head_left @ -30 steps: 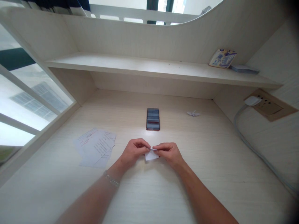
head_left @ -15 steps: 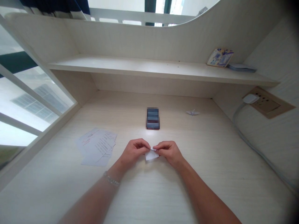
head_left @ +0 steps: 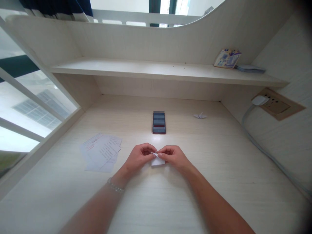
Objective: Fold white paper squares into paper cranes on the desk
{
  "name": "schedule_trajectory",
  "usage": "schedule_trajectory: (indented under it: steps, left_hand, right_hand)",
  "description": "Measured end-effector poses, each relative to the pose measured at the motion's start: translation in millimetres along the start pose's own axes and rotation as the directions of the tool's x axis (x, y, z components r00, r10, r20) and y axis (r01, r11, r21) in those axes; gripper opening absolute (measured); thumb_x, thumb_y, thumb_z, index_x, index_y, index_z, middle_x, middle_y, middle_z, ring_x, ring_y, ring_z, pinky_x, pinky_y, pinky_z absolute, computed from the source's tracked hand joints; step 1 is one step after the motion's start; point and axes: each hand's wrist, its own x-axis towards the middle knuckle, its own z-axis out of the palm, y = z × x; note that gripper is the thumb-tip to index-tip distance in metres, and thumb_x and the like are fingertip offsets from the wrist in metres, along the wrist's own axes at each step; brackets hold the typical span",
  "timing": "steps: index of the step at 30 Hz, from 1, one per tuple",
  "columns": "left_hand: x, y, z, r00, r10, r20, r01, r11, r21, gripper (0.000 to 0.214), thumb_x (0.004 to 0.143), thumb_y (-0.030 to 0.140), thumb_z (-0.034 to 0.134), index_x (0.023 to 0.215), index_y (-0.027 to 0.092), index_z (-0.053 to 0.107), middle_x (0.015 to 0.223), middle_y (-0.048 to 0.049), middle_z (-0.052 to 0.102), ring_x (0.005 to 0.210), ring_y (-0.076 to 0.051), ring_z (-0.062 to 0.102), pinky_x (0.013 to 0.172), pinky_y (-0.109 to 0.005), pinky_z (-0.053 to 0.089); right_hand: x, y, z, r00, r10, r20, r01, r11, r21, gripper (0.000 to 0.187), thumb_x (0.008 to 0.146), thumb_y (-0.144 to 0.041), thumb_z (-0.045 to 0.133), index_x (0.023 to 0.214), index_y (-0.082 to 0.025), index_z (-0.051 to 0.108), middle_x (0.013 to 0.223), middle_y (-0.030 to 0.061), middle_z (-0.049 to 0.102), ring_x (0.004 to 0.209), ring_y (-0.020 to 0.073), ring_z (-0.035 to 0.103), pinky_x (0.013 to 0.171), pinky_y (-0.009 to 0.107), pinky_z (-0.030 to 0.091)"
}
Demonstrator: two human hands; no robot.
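Note:
A small folded piece of white paper [head_left: 158,161] is pinched between both hands, just above the desk in the middle. My left hand [head_left: 142,155] holds its upper left side with thumb and fingers closed. On the other side, my right hand [head_left: 172,155] grips the upper right side, the thumb pressed on top near a fold. The two hands' fingertips nearly meet. Some of the paper is hidden behind the fingers. Straight ahead lies a phone-like dark rectangle [head_left: 159,122], its face blurred out. To its right sits a small folded paper crane [head_left: 200,116].
Several written-on paper sheets [head_left: 101,152] lie overlapping on the left of the desk [head_left: 156,201]. A shelf [head_left: 136,67] spans the back and carries a colourful packet [head_left: 227,58]. On the right wall, a white plug [head_left: 259,100] with a grey cable [head_left: 263,150] sits in a socket panel [head_left: 280,105].
The fingertips have drawn closer together over the paper. My right thumb has shifted left along its top, and a folded edge now shows by the left fingers. The view has moved slightly.

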Motion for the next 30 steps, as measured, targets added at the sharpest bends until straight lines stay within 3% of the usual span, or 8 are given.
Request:
schedule_trajectory:
  steps: [16,23,30]
  left_hand:
    - [-0.1,1.8,-7.4,1.000,-0.027,-0.017,0.028,0.997,0.074,0.016,0.079,0.021,0.054,0.087,0.017,0.067,0.085,-0.0052,0.068,0.077,-0.016,0.061,0.070,-0.026,0.047]
    - [-2.2,3.3,-7.2,1.000,0.000,-0.029,0.004,0.992,0.125,0.012,0.074,0.020,0.060,0.081,0.015,0.068,0.081,-0.0056,0.069,0.075,-0.017,0.061,0.067,-0.025,0.047]
    - [0.5,2.8,-5.3,0.995,-0.059,-0.079,0.060,0.998,0.010,0.015,0.073,0.019,0.060,0.085,0.016,0.068,0.082,-0.0055,0.069,0.073,-0.015,0.061,0.065,-0.024,0.047]
  right_hand:
    - [2.0,1.4,4.5,0.992,0.030,-0.125,-0.030,1.000,0.003,0.020,0.068,-0.031,0.068,0.076,-0.013,0.071,0.064,0.0036,0.065,0.052,0.0104,0.053,0.047,0.022,0.041]
    - [2.1,0.9,5.4,0.997,0.029,-0.076,-0.030,1.000,-0.002,0.018,0.069,-0.029,0.067,0.075,-0.012,0.070,0.062,0.0026,0.063,0.052,0.0098,0.051,0.048,0.021,0.040]
    - [2.9,3.0,3.8,0.995,-0.017,-0.097,0.016,1.000,-0.019,0.021,0.069,-0.031,0.068,0.078,-0.013,0.071,0.066,0.0043,0.067,0.055,0.0115,0.054,0.049,0.022,0.041]
